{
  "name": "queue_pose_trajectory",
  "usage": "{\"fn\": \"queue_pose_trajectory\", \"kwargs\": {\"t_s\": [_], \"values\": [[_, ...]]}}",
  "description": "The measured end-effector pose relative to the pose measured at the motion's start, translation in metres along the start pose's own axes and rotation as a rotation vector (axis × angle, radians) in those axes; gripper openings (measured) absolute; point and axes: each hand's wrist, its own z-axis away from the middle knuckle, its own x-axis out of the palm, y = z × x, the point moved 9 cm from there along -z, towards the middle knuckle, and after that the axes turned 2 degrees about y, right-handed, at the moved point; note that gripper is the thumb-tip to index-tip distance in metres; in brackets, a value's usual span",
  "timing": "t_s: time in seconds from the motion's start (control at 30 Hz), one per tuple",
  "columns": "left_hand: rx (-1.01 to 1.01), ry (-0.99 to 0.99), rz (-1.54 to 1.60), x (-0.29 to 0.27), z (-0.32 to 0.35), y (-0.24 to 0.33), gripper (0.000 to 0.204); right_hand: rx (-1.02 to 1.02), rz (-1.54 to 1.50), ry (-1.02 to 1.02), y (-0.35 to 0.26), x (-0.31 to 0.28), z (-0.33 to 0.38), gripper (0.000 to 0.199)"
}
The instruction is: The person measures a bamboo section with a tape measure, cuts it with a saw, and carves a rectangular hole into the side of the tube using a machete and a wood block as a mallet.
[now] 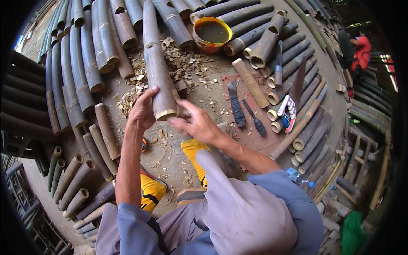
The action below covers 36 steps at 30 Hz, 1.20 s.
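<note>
A thick grey-brown bamboo pole stretches away from me, its pale cut end facing my body. Along its left side lies my left hand, closed on it near that end, with the thumb on top and the other fingers hidden behind it. My right hand grips the right side of the same end; its fingers are slightly blurred and partly out of sight. To the right, a black-wrapped blade and a thinner black-handled tool lie on a reddish patch of ground, beside a short bamboo piece.
Wood chips cover the ground beyond my hands. A yellow-rimmed bucket holds murky liquid. At right, a handsaw leans against stacked bamboo. More bamboo lines the left. A plastic bottle lies near my right elbow. A person in red is far right.
</note>
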Motion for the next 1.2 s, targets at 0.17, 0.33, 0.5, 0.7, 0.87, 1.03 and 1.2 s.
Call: {"fn": "queue_pose_trajectory", "kwargs": {"t_s": [0.17,0.33,0.5,0.7,0.87,1.03,1.2], "values": [[-0.003,0.197,-0.142,-0.015,0.018,-0.011,0.049,0.191,0.445,0.561,0.061,-0.167,0.056,0.034],[0.087,0.267,-0.121,0.007,0.028,-0.039,0.045,-0.093,1.064,0.886,0.079,-0.331,0.046,0.064],[0.107,0.252,-0.204,-0.007,0.064,-0.058,0.050,0.416,1.060,0.709,0.160,-0.422,-0.002,0.083],[0.215,0.359,-0.537,-0.008,0.112,-0.080,0.078,0.439,0.812,0.870,0.148,-0.433,0.002,0.088],[0.233,0.442,-0.789,-0.053,0.140,-0.132,0.078,-0.265,0.413,1.053,0.089,-0.372,0.052,0.046],[0.228,0.436,-0.925,-0.087,0.161,-0.153,0.078,-0.002,-0.170,0.588,0.060,-0.240,0.050,0.013],[0.081,0.359,-0.985,-0.117,0.158,-0.173,0.084,0.001,0.112,0.277,0.046,-0.142,0.062,0.014]]}}
